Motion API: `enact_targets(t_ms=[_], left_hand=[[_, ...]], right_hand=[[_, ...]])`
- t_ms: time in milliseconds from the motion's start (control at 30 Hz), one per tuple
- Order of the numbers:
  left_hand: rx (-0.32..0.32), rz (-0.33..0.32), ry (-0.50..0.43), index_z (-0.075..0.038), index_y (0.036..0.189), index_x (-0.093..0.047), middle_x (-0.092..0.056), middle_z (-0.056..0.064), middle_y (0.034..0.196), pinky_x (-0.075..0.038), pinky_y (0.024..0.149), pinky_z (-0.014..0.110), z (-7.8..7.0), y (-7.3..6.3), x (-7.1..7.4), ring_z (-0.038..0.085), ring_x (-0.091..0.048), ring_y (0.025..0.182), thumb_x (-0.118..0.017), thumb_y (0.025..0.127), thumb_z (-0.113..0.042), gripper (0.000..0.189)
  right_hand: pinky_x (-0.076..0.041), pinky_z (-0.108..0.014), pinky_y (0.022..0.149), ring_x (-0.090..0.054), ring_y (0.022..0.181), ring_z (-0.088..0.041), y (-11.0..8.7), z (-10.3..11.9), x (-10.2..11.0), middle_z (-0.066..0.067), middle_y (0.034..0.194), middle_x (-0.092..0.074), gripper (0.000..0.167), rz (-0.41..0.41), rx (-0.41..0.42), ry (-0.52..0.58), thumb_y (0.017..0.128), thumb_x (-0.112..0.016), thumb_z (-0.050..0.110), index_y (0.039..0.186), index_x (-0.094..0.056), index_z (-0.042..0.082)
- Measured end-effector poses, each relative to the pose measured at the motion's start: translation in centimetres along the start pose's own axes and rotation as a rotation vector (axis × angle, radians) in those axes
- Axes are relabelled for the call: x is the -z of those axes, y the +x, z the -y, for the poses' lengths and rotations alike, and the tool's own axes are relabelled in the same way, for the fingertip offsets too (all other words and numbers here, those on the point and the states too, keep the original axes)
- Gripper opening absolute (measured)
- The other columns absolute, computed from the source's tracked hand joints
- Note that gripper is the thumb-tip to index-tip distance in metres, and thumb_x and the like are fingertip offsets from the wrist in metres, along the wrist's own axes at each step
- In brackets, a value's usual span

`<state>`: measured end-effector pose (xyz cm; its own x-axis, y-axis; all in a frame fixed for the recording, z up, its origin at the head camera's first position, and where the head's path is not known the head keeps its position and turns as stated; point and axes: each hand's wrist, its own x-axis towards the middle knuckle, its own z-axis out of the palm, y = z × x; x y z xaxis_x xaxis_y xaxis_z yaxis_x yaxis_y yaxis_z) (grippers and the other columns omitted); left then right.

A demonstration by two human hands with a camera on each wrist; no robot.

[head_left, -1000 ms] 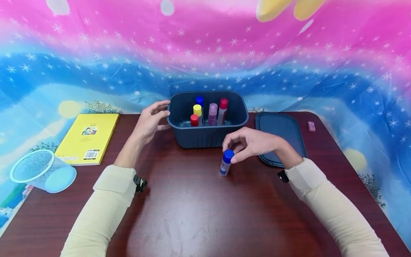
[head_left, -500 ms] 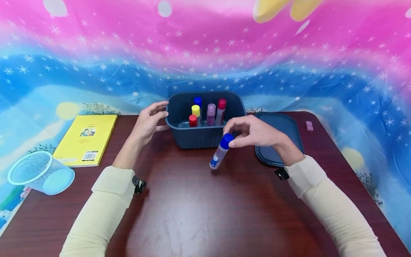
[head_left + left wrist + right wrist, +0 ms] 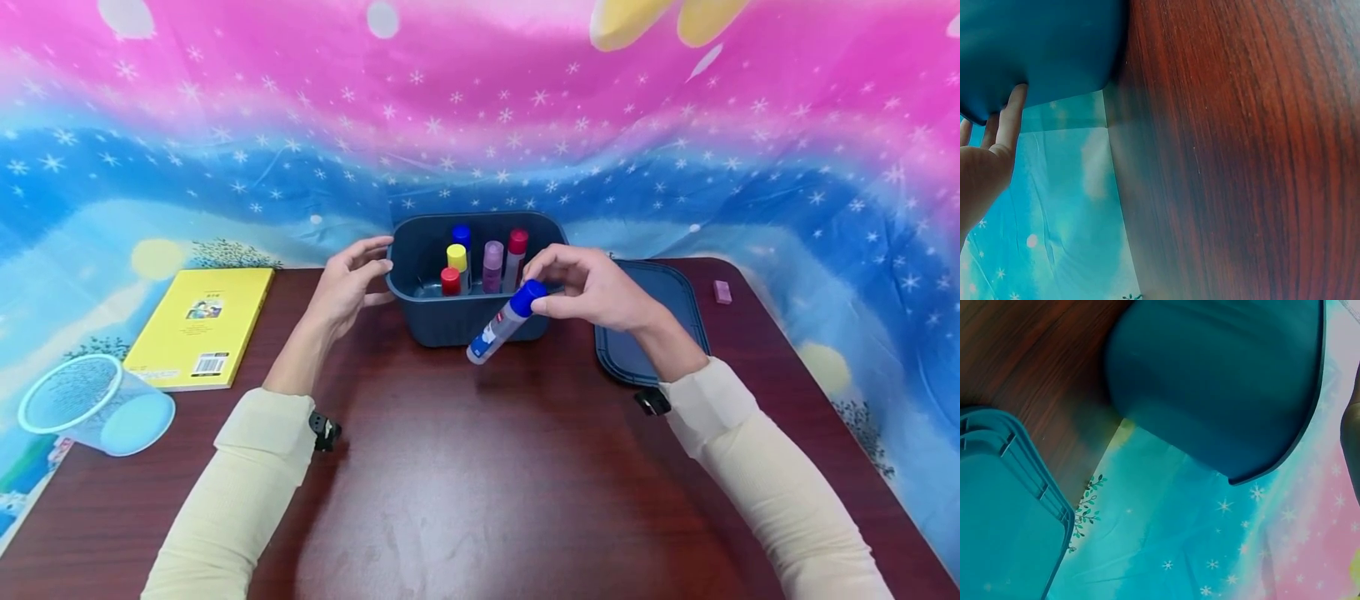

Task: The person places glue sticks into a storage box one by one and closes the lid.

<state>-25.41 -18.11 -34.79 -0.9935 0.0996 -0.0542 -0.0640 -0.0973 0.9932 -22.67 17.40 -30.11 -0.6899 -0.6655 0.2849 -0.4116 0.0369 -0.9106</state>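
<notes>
My right hand [image 3: 592, 287] pinches a glue stick [image 3: 497, 332] by its blue cap. The stick hangs tilted in front of a dark plastic bin [image 3: 438, 323], above the table, its lower end pointing left toward me. Fingers of my left hand [image 3: 341, 287] touch the bin's left side, nearly straight in the left wrist view. Inside the bin stand several similar sticks: one blue-capped [image 3: 461, 236], one yellow-capped [image 3: 457, 257], a short red-capped one [image 3: 450, 282], a purple one [image 3: 492, 267] and a taller red-capped one [image 3: 517, 250].
A dark lid [image 3: 652, 333] lies right of the bin, partly behind my right hand. Farther right is a small pink block [image 3: 722, 292]. On the left are a yellow book [image 3: 202, 325] and a light-blue mesh cup [image 3: 138, 417] on its side. A patterned cloth hangs behind the table.
My right hand has lifted the glue stick off the table and raised it toward the bin. The stick has gone from upright to tilted. My left hand stays at the bin.
</notes>
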Motion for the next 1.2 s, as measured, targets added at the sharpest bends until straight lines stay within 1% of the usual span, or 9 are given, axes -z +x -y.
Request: enact_targets(t_ms=[200, 300, 433, 500, 600, 667, 833, 1067, 1200], left_hand=[[-0.001, -0.001, -0.003, -0.01, 0.147, -0.052, -0.044, 0.014, 0.149, -0.06, 0.084, 0.038, 0.1, 0.0, 0.0, 0.029, -0.048, 0.129, -0.057, 0.101, -0.008, 0.047], [-0.003, 0.001, -0.003, -0.011, 0.146, -0.054, -0.044, 0.014, 0.149, -0.06, 0.084, 0.038, 0.1, 0.1, -0.1, 0.029, -0.048, 0.129, -0.058, 0.101, -0.009, 0.046], [-0.007, -0.004, 0.004, -0.011, 0.147, -0.053, -0.043, 0.013, 0.15, -0.06, 0.086, 0.039, 0.0, 0.1, 0.0, 0.029, -0.049, 0.13, -0.057, 0.101, -0.009, 0.046], [-0.007, -0.008, 0.014, -0.011, 0.147, -0.052, -0.044, 0.012, 0.149, -0.06, 0.086, 0.04, 0.0, 0.0, 0.0, 0.029, -0.05, 0.129, -0.056, 0.102, -0.008, 0.046], [-0.005, -0.003, 0.019, -0.01, 0.148, -0.051, -0.043, 0.013, 0.15, -0.059, 0.087, 0.041, 0.0, -0.1, 0.1, 0.03, -0.05, 0.129, -0.056, 0.102, -0.009, 0.047], [-0.005, 0.0, 0.02, -0.01, 0.148, -0.051, -0.043, 0.014, 0.15, -0.059, 0.088, 0.041, 0.0, -0.1, 0.1, 0.031, -0.049, 0.13, -0.056, 0.102, -0.009, 0.047], [-0.005, 0.001, 0.02, -0.01, 0.148, -0.051, -0.042, 0.014, 0.15, -0.058, 0.089, 0.042, 0.0, 0.0, 0.1, 0.03, -0.048, 0.13, -0.057, 0.102, -0.009, 0.047], [-0.003, -0.006, 0.022, -0.01, 0.149, -0.051, -0.043, 0.014, 0.151, -0.06, 0.085, 0.039, 0.1, 0.0, 0.0, 0.034, -0.048, 0.132, -0.057, 0.102, -0.009, 0.047], [-0.005, -0.006, 0.022, -0.01, 0.149, -0.051, -0.043, 0.014, 0.151, -0.06, 0.085, 0.039, 0.1, 0.0, 0.0, 0.034, -0.047, 0.133, -0.056, 0.102, -0.008, 0.047]], right_hand=[[-0.061, -0.037, 0.082, -0.063, 0.102, -0.03, 0.4, 0.3, 0.0, -0.016, 0.112, -0.062, 0.022, -0.082, 0.061, 0.07, 0.09, -0.066, -0.007, 0.111, -0.065, 0.0], [-0.061, -0.035, 0.082, -0.064, 0.097, -0.028, 0.8, 0.7, 0.1, -0.015, 0.109, -0.063, 0.025, -0.164, 0.095, 0.114, 0.089, -0.063, -0.012, 0.111, -0.066, -0.001], [-0.061, -0.037, 0.082, -0.066, 0.093, -0.027, 1.5, 1.3, 0.1, -0.016, 0.107, -0.065, 0.025, -0.273, 0.135, 0.169, 0.091, -0.061, -0.011, 0.112, -0.068, -0.001], [-0.061, -0.038, 0.082, -0.067, 0.094, -0.027, 1.8, 1.5, 0.2, -0.017, 0.106, -0.065, 0.025, -0.32, 0.145, 0.209, 0.092, -0.06, -0.012, 0.112, -0.069, -0.001], [-0.06, -0.038, 0.082, -0.066, 0.098, -0.027, 2.0, 1.7, 0.3, -0.015, 0.106, -0.065, 0.025, -0.389, 0.141, 0.222, 0.093, -0.061, -0.012, 0.113, -0.069, 0.0], [-0.06, -0.037, 0.082, -0.064, 0.099, -0.028, 2.2, 1.7, 0.3, -0.015, 0.107, -0.065, 0.024, -0.43, 0.125, 0.2, 0.093, -0.063, -0.01, 0.114, -0.069, 0.0], [-0.06, -0.033, 0.082, -0.062, 0.098, -0.028, 2.5, 1.4, 0.3, -0.015, 0.103, -0.064, 0.024, -0.494, 0.068, 0.078, 0.094, -0.068, -0.003, 0.118, -0.068, -0.004], [-0.059, -0.031, 0.084, -0.062, 0.102, -0.027, 2.9, 0.6, 0.2, -0.013, 0.1, -0.063, 0.028, -0.523, -0.001, -0.02, 0.094, -0.07, 0.003, 0.121, -0.068, -0.005], [-0.059, -0.032, 0.088, -0.063, 0.106, -0.026, 3.1, 0.3, 0.1, -0.013, 0.105, -0.065, 0.028, -0.519, -0.065, -0.092, 0.094, -0.073, 0.009, 0.121, -0.069, 0.0]])
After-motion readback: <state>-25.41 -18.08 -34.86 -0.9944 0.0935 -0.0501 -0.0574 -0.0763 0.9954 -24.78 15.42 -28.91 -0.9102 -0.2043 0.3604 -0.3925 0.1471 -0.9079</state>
